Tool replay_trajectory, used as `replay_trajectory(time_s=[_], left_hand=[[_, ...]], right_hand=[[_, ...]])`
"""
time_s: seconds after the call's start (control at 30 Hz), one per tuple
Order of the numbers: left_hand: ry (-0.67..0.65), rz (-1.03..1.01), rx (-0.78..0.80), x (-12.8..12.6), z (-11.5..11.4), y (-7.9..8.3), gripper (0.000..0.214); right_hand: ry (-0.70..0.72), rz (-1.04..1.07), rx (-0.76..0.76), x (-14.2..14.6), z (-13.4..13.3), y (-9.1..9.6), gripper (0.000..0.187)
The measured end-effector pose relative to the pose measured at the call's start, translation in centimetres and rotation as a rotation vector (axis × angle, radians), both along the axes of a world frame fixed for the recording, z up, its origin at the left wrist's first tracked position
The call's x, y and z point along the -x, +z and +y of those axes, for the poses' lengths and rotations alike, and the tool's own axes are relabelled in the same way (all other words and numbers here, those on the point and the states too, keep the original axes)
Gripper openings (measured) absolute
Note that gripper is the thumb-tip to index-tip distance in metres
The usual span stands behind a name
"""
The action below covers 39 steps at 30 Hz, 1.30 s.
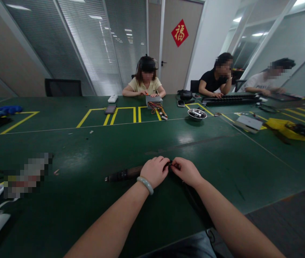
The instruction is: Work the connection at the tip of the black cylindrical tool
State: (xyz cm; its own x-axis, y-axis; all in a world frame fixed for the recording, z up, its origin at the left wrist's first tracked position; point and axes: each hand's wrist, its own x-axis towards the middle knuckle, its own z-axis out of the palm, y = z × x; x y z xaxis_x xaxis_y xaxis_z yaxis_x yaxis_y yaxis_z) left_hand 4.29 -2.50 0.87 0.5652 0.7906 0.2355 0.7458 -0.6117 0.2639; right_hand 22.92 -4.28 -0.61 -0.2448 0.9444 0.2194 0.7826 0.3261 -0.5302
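On the green table in front of me lies a slim dark tool that looks like a corded electric screwdriver (122, 175). Its narrow metal tip points left. My left hand (155, 171), with a pale bangle at the wrist, is wrapped over its rear end. Close beside it, my right hand (186, 172) pinches at the spot where the tool's rear end and a black cable (192, 197) meet. Fingers cover the joint itself, so I cannot see whether cable and tool are connected. The cable runs down past my right wrist to the table's near edge.
A metal bowl (197, 114) with dark parts stands beyond my hands. Across the table, a person (145, 80) handles a grey metal box (154, 101) with coloured wires. Two more people sit at the right. A yellow bag (289, 129) lies right; cables and a blurred-out item lie left.
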Motion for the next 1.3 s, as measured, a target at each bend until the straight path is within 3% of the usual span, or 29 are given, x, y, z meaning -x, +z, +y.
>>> replay_trajectory(time_s=[0.33,0.8,1.3], left_hand=[[-0.018,0.003,0.032,0.1,0.22,-0.16,0.019],[0.007,-0.021,0.0,-0.17,0.09,-0.13,0.017],[0.025,0.019,0.036,-0.27,0.04,0.25,0.018]], right_hand=[[-0.019,0.0,0.006,-0.2,0.09,0.05,0.005],[0.03,-0.169,-0.034,0.05,-0.22,0.56,0.003],[0.017,-0.164,-0.016,-0.02,-0.19,0.64,0.001]])
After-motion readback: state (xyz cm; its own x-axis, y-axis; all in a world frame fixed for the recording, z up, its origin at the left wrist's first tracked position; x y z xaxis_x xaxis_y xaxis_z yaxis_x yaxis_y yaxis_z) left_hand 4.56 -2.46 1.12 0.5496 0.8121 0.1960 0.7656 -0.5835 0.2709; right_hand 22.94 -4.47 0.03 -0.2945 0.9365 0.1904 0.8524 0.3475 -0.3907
